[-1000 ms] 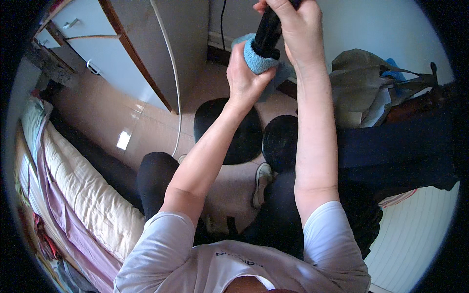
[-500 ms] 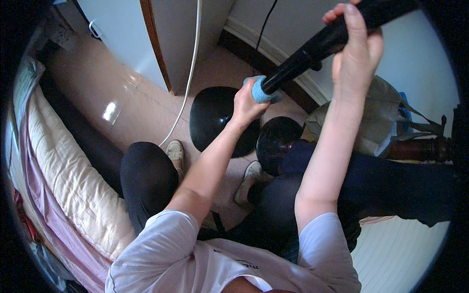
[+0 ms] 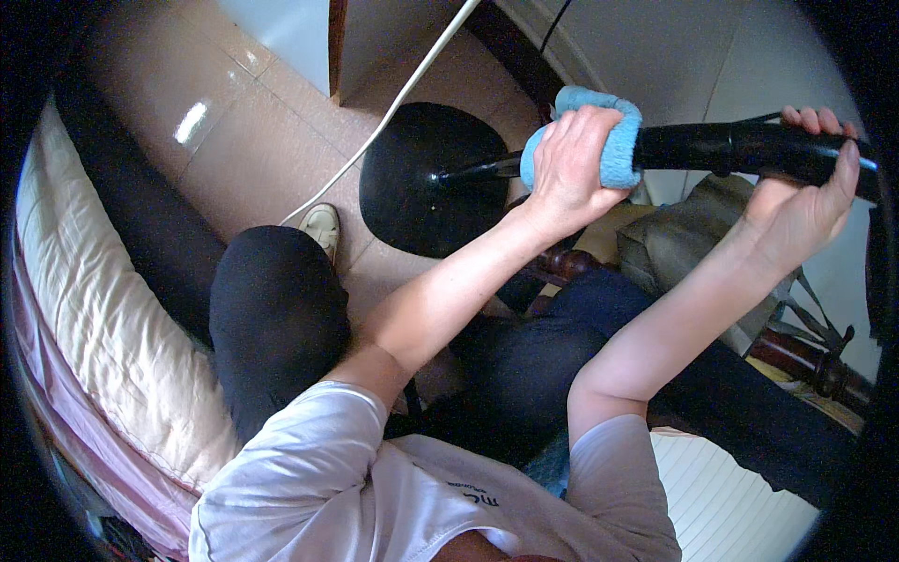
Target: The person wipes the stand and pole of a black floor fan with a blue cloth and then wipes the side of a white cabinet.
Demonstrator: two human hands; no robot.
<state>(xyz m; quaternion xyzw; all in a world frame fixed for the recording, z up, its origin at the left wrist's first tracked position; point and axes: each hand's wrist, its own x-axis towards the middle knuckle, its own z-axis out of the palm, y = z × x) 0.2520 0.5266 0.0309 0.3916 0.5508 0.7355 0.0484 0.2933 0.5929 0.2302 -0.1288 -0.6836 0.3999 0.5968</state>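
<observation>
A glossy black pole runs from a rounded black base on the floor up to the right edge of the view, looking thicker at its upper end. My left hand is closed round a light blue cloth, which wraps the pole partway up. The cloth hides the stretch of pole beneath it. Higher up, my right hand grips the pole with its fingers wrapped over the far side and its thumb on the near side.
A white cord crosses the floor left of the base. A grey-green bag and a dark turned wooden piece lie to the right, bedding to the left. A pale cabinet stands at the back.
My left hand and the cloth have moved up the pole to the right. The right hand has come lower and farther right in view, and the pole slants less there.
</observation>
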